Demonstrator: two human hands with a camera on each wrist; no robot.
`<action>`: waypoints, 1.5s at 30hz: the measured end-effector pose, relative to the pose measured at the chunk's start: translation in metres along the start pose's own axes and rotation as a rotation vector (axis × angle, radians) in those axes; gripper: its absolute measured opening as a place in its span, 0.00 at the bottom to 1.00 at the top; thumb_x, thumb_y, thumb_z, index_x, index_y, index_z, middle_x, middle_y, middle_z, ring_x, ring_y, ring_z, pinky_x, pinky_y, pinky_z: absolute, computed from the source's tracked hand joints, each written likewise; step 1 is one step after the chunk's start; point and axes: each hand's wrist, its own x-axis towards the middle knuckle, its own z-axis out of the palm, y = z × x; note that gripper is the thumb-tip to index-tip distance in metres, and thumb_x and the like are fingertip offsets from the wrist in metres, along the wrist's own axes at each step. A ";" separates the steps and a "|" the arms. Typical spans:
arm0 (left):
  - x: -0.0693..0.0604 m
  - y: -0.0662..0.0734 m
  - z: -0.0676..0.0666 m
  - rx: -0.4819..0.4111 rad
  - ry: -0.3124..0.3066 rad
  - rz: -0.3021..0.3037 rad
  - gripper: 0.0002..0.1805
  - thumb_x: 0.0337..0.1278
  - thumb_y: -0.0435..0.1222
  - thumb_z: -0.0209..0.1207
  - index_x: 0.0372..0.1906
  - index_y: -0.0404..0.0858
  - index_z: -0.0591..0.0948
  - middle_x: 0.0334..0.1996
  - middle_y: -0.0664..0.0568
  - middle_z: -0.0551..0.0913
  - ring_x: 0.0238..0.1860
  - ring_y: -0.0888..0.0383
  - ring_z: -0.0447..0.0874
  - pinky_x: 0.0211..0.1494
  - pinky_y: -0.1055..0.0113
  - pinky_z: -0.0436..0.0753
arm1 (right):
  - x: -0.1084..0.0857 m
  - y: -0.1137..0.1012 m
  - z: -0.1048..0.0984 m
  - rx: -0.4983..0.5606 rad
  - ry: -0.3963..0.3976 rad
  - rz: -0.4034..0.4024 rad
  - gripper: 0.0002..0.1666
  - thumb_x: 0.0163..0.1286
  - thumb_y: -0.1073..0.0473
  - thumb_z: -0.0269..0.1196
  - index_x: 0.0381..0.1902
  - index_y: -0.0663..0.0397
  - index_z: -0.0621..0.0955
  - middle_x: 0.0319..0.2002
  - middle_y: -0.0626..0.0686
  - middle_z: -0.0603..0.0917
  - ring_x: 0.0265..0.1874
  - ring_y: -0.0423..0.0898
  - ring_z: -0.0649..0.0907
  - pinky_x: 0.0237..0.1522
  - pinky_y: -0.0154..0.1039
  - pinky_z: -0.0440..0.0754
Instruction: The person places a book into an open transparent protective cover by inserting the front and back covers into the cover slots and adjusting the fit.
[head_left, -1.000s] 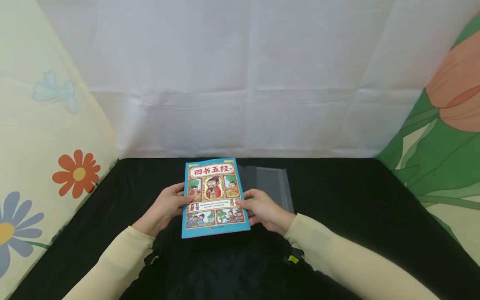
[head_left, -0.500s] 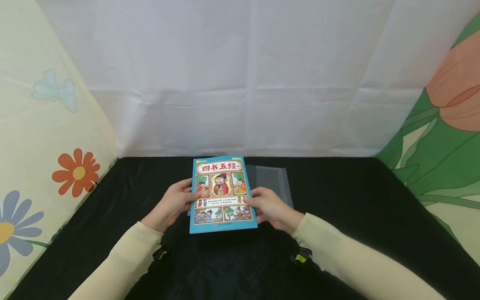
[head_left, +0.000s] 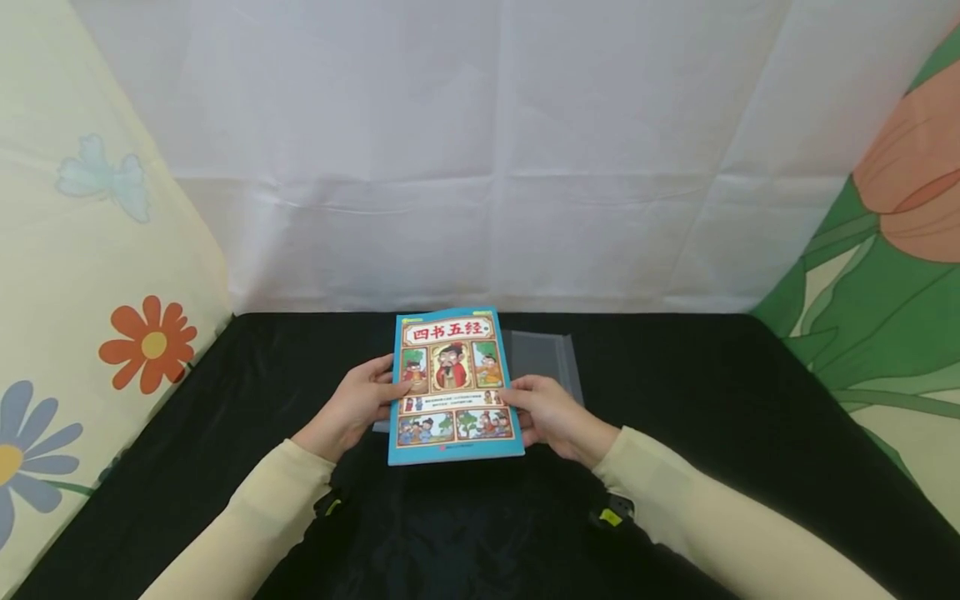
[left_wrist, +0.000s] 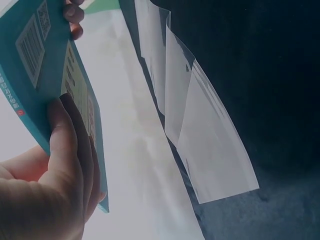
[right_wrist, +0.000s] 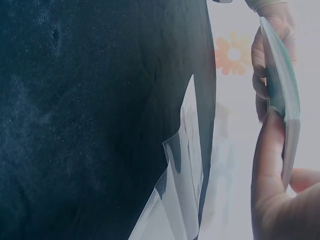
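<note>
Apparently plastic film (left_wrist: 215, 145) below slim paperback (head_left: 454, 390)

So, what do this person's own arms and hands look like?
The left sleeve and right sleeve are long and pale cream. The left hand and right hand wear no gloves. Near each wrist shows a small dark device with a bright yellow-green patch.

Table (head_left: 697, 375) draped in black cloth, far edge running straight, side edges slanting. Faint creases in cloth. Directly on it, near far edge: clear plastic sheet (head_left: 546, 358), see-through, partly hidden in head view, bent in loose folds in wrist views, pale along border.
</note>
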 end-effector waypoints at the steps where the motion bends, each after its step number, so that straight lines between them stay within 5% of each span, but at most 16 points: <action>1: 0.000 0.000 0.001 -0.006 -0.001 0.000 0.32 0.71 0.29 0.50 0.75 0.30 0.53 0.58 0.33 0.76 0.43 0.53 0.85 0.45 0.59 0.83 | 0.000 0.000 -0.001 -0.002 -0.002 -0.001 0.22 0.77 0.57 0.52 0.58 0.72 0.67 0.34 0.57 0.85 0.26 0.45 0.86 0.29 0.42 0.85; 45: 0.023 -0.006 0.033 0.010 -0.005 -0.021 0.32 0.69 0.28 0.53 0.74 0.31 0.57 0.55 0.35 0.79 0.41 0.50 0.86 0.43 0.57 0.84 | -0.004 0.013 -0.031 0.001 0.053 0.019 0.19 0.78 0.61 0.51 0.58 0.70 0.64 0.37 0.59 0.84 0.30 0.48 0.86 0.33 0.45 0.85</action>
